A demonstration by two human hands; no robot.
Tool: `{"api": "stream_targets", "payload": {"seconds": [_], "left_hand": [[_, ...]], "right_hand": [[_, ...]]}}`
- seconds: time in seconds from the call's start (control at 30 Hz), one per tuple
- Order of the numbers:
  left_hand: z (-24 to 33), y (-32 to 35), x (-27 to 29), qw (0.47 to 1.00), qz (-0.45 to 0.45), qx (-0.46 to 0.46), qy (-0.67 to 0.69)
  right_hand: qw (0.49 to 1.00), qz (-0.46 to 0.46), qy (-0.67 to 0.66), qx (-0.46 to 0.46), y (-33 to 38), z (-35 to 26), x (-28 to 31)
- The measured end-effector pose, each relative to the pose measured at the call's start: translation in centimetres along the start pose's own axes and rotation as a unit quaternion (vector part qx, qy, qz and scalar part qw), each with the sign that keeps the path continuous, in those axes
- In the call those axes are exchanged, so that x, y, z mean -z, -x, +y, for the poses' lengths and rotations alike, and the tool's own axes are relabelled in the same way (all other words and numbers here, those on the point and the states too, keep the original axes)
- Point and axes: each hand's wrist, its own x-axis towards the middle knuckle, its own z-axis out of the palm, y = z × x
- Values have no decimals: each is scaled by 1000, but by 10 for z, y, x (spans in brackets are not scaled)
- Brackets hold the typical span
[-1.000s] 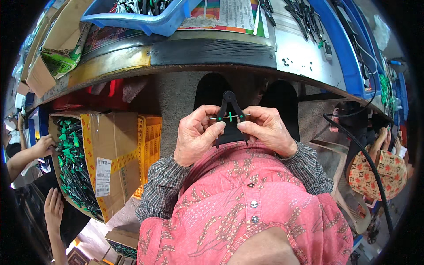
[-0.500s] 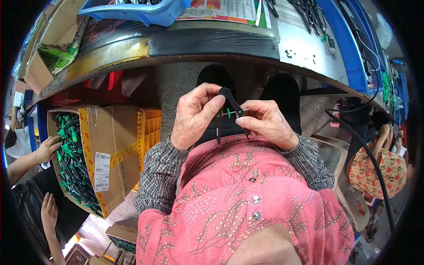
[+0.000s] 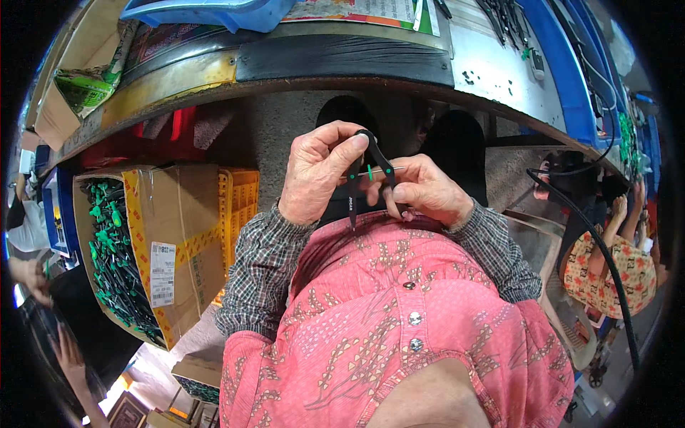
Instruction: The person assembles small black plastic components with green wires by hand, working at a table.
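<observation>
We've a blk two-legged tool (image 3: 383, 158) w/ grn bits (image 3: 369, 172), pink top (image 3: 371, 285) w/ tan leafy print, blk/wht checked sleeves (image 3: 253, 267), brn box (image 3: 196, 207) w/ yel tape (image 3: 203, 250), blue tray (image 3: 250, 18).

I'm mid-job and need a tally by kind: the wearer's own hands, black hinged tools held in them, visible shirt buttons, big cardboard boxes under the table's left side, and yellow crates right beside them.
Hands: 2 (left hand, right hand)
Black hinged tool: 1
Shirt buttons: 3
Big cardboard box: 1
Yellow crate: 1
Total: 8
</observation>
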Motion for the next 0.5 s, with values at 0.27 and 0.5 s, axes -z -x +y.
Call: {"api": "stream_targets", "payload": {"seconds": [0.27,0.5], "left_hand": [[-4,0,-7,995,15,42,94],[-2,0,-6,994,6,51,102]], "right_hand": [[966,-205,-156,12,-14,30,20],[963,-210,-168,-2,-13,22,17]]}}
